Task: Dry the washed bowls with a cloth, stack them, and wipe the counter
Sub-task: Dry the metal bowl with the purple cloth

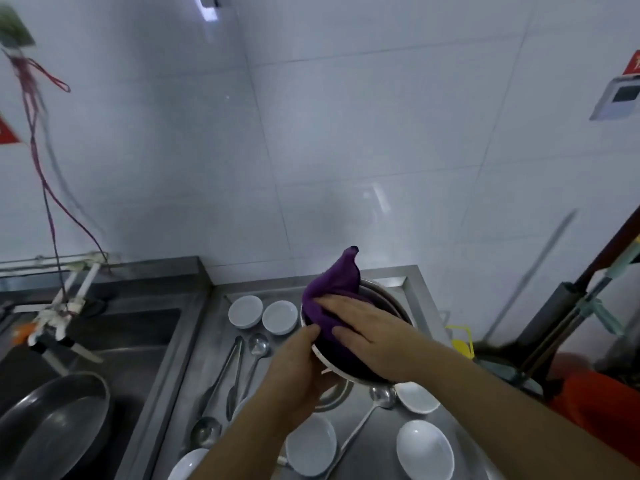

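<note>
The left hand [298, 368] curls its grip around the near-left rim of the metal bowl [346, 368], held tilted above the steel table [207, 341]. The right hand [367, 327] lies with fingers nearly straight, pressing the purple cloth [332, 289] into that bowl. Small white bowls [245, 311] sit on the table around it.

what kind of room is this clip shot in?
Most likely a kitchen dishwashing station, perhaps a commercial one. A stainless steel counter runs beside a sink, white tiled walls stand behind, and small white dishes, ladles and tongs lie on the counter.
</note>
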Demonstrator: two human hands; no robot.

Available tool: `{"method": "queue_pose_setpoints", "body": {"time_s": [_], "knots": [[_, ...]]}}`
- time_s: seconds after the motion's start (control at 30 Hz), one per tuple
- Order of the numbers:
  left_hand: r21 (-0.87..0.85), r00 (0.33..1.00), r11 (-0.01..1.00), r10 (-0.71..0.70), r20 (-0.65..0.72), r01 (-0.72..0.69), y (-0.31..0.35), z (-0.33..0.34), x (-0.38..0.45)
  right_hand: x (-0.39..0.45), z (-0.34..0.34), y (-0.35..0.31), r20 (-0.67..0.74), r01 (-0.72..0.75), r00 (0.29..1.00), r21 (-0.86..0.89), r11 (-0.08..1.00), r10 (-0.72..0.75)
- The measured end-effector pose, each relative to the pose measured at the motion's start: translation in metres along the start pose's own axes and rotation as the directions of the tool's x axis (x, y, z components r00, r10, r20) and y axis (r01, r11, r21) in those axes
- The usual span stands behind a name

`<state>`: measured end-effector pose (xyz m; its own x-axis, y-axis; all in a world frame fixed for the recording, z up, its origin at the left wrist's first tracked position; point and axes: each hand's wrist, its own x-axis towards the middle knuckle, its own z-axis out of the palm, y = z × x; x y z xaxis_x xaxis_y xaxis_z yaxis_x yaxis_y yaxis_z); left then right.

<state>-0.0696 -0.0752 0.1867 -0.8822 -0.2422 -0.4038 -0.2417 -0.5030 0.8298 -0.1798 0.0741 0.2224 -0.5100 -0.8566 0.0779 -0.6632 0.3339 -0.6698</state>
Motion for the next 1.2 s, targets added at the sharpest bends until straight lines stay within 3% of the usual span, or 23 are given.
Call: {"method": "queue_pose_setpoints", "body": {"time_s": [0.07, 0.17, 0.33, 0.43, 0.63, 0.73, 0.83, 0.9, 1.0, 1.07, 1.1, 1.13, 1.17, 1.2], "knots": [[-0.001, 0.999, 0.999, 0.050, 0.019, -0.050, 0.011, -0.009, -0.004, 0.013, -0.002, -0.006, -0.061, 0.038, 0.997, -0.214, 0.976, -0.052], [0.034, 0.988, 0.990, 0.134, 0.072, -0.137, 0.034, -0.019, -0.010, 0.032, -0.006, -0.023, -0.145, 0.002, 0.988, -0.359, 0.933, -0.058], [0.070, 0.953, 0.960, 0.259, 0.157, -0.272, 0.060, -0.039, -0.013, 0.067, -0.003, -0.061, -0.236, -0.261, 0.953, -0.320, 0.911, 0.190], [0.053, 0.922, 0.935, 0.335, 0.196, -0.351, 0.068, -0.047, -0.016, 0.078, 0.005, -0.080, -0.171, -0.382, 0.923, -0.287, 0.879, 0.345], [0.092, 0.902, 0.923, 0.338, 0.269, -0.373, 0.076, -0.067, -0.018, 0.074, 0.015, -0.106, -0.045, -0.506, 0.862, 0.006, 0.863, 0.506], [0.010, 0.910, 0.962, 0.255, 0.327, -0.273, 0.072, -0.076, -0.020, 0.063, 0.025, -0.113, 0.033, -0.445, 0.888, 0.318, 0.837, 0.460], [-0.033, 0.910, 0.977, 0.207, 0.360, -0.210, 0.071, -0.079, -0.020, 0.060, 0.035, -0.113, -0.034, -0.327, 0.923, 0.457, 0.827, 0.384], [-0.051, 0.912, 0.986, 0.168, 0.373, -0.161, 0.071, -0.078, -0.019, 0.063, 0.039, -0.112, -0.168, -0.268, 0.918, 0.408, 0.873, 0.360], [-0.089, 0.907, 0.985, 0.172, 0.385, -0.149, 0.067, -0.074, -0.018, 0.079, 0.041, -0.105, -0.412, -0.239, 0.860, 0.193, 0.952, 0.300], [-0.127, 0.914, 0.978, 0.202, 0.352, -0.167, 0.064, -0.067, -0.019, 0.086, 0.035, -0.105, -0.440, -0.340, 0.804, 0.210, 0.917, 0.399], [-0.131, 0.921, 0.973, 0.225, 0.319, -0.192, 0.064, -0.064, -0.020, 0.089, 0.028, -0.111, -0.367, -0.409, 0.820, 0.161, 0.898, 0.439], [-0.127, 0.925, 0.966, 0.253, 0.284, -0.225, 0.065, -0.061, -0.021, 0.092, 0.020, -0.107, -0.383, -0.497, 0.823, -0.131, 0.858, 0.418], [-0.120, 0.924, 0.957, 0.287, 0.251, -0.264, 0.068, -0.058, -0.022, 0.096, 0.014, -0.103, -0.387, -0.521, 0.827, -0.250, 0.816, 0.409], [-0.105, 0.917, 0.944, 0.329, 0.224, -0.313, 0.072, -0.055, -0.022, 0.099, 0.007, -0.100, -0.403, -0.491, 0.825, -0.169, 0.854, 0.395]]}}
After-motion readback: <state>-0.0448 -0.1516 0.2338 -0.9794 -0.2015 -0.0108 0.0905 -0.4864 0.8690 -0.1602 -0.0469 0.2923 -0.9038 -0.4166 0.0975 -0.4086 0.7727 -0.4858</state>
